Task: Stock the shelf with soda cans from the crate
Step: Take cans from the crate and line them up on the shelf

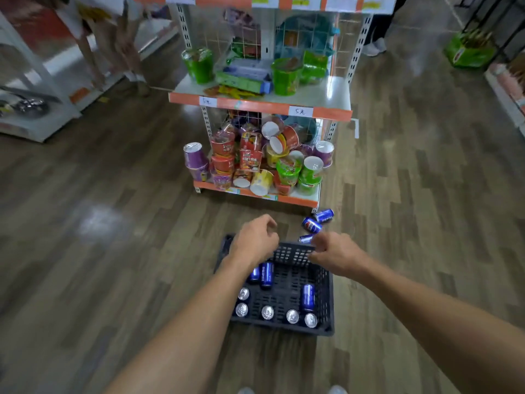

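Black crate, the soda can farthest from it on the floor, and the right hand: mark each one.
Black crate point(326, 302): head view, on its right wall.
Farthest soda can point(324, 216): head view, on its blue side.
Right hand point(333, 250): head view, on the back of the hand.

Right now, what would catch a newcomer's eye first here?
The two bare arms reaching over a black crate on the floor, blue soda cans inside. Behind it, the bottom shelf holds a jumbled heap of noodle cups. Three loose cans lie on the floor by the shelf's right corner.
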